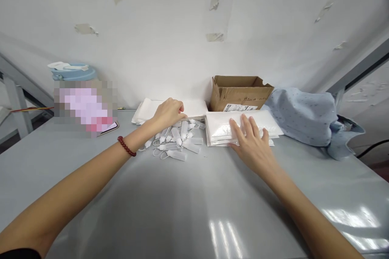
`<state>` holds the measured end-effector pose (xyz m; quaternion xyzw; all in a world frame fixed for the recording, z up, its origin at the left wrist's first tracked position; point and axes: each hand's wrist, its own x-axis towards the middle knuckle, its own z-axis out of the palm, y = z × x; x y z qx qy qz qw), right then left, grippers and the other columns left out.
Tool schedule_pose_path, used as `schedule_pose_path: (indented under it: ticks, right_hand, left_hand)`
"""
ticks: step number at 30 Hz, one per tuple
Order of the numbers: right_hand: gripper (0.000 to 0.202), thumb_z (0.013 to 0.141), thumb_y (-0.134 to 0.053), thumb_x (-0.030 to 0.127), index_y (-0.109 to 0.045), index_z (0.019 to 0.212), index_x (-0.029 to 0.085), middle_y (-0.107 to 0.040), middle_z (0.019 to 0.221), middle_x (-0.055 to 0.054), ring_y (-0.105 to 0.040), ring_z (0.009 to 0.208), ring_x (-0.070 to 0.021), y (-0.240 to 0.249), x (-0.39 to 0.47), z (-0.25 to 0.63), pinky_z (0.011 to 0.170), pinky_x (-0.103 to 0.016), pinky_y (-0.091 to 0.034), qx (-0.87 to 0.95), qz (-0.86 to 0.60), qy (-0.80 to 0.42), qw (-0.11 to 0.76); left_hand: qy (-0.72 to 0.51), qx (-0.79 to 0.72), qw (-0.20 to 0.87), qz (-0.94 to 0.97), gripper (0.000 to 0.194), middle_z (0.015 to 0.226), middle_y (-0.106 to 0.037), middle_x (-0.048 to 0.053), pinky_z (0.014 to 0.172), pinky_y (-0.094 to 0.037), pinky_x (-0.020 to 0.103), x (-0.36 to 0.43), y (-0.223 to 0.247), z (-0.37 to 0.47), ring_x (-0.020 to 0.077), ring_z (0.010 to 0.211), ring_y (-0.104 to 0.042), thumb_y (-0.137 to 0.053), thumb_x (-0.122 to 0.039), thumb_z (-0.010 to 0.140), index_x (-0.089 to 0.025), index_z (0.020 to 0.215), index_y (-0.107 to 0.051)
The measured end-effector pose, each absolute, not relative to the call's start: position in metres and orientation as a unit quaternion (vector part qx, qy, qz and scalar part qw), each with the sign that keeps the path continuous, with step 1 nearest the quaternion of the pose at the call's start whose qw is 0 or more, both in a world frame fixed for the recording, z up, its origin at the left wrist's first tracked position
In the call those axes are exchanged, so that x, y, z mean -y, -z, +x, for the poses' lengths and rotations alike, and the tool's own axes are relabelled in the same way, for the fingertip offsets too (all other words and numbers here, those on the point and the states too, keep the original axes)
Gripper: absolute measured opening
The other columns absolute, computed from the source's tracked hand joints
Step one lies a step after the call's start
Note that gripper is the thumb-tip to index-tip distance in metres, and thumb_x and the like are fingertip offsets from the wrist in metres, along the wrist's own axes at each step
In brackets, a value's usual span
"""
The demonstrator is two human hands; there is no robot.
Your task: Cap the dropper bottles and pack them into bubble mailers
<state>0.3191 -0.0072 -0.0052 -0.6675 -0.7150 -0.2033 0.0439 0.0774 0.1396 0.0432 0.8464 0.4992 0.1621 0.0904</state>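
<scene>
"As a phone (110, 128) lies at left on a gray table (170, 210), what occupies the left hand (169, 112)?"

"Above a beaded bracelet (127, 146), it bends with curled fingers in front of a white stack (146, 110), over the rear of a pile of small translucent bottles (176, 135). Whether it grips anything, I cannot tell."

"And the right hand (255, 145)?"

"Well apart from the left, its fingers spread across white packets (219, 127) just right of the bottles, pressing nothing between them. Behind the packets stands an open cardboard box (240, 97) against the wall (170, 56); farther right, speckled blue cloth (300, 115) lies bunched."
</scene>
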Motion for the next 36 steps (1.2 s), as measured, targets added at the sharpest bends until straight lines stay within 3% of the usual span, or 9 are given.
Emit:
schedule_pose_path:
  ticks: [5,12,22,30,34,36]
  right_hand:
    - [0.056,0.092,-0.048,0.023,-0.030,0.144,0.016,-0.028,0.150,-0.025,-0.024,0.138,-0.0427,0.008,0.006,0.318,0.094,-0.067,-0.035,0.715,-0.667,0.205,0.045]
    - [0.055,0.092,-0.050,0.023,-0.033,0.143,0.015,-0.029,0.149,-0.026,-0.026,0.136,-0.0441,0.009,0.005,0.317,0.093,-0.067,-0.036,0.714,-0.665,0.212,0.046]
    - [0.059,0.093,-0.047,0.024,-0.023,0.147,0.018,-0.027,0.150,-0.025,-0.022,0.138,-0.0437,0.013,0.004,0.318,0.095,-0.069,-0.033,0.716,-0.667,0.200,0.052]
    - [0.056,0.093,-0.049,0.027,-0.029,0.144,0.013,-0.028,0.148,-0.028,-0.024,0.137,-0.0440,0.013,-0.003,0.322,0.097,-0.067,-0.032,0.721,-0.660,0.206,0.055]
    - [0.057,0.092,-0.049,0.024,-0.027,0.144,0.012,-0.028,0.148,-0.029,-0.023,0.137,-0.0447,0.015,-0.004,0.322,0.096,-0.068,-0.031,0.724,-0.655,0.208,0.060]
    - [0.059,0.092,-0.049,0.024,-0.024,0.145,0.013,-0.028,0.148,-0.029,-0.023,0.137,-0.0448,0.016,-0.005,0.323,0.096,-0.068,-0.031,0.726,-0.652,0.210,0.066]
  left_hand:
    - [-0.110,-0.470,0.032,0.875,0.026,0.110,-0.061,0.008,0.085,-0.051,0.042,-0.142,-0.035,0.080,0.0212,0.098,-0.060,-0.057,-0.033,0.091,-0.013,0.108,-0.059]
    - [-0.088,-0.453,-0.003,0.887,0.029,0.115,-0.059,0.009,0.083,-0.053,0.041,-0.142,-0.033,0.082,0.0213,0.098,-0.061,-0.056,-0.031,0.092,-0.014,0.115,-0.057]
    - [-0.086,-0.423,-0.064,0.900,0.022,0.107,-0.062,0.007,0.080,-0.053,0.039,-0.144,-0.030,0.074,0.0199,0.095,-0.062,-0.055,-0.030,0.092,-0.013,0.106,-0.060]
    - [-0.101,-0.394,-0.134,0.904,0.027,0.114,-0.060,0.008,0.082,-0.053,0.040,-0.138,-0.024,0.077,0.0199,0.096,-0.061,-0.056,-0.031,0.092,-0.015,0.114,-0.057]
    - [-0.155,-0.413,-0.191,0.877,0.015,0.094,-0.063,0.011,0.072,-0.052,0.036,-0.137,-0.028,0.073,0.0231,0.090,-0.060,-0.050,-0.018,0.092,-0.011,0.093,-0.064]
    - [-0.197,-0.419,-0.223,0.858,0.024,0.085,-0.063,0.015,0.066,-0.048,0.037,-0.136,-0.035,0.067,0.0273,0.088,-0.058,-0.042,-0.009,0.091,-0.011,0.082,-0.065]
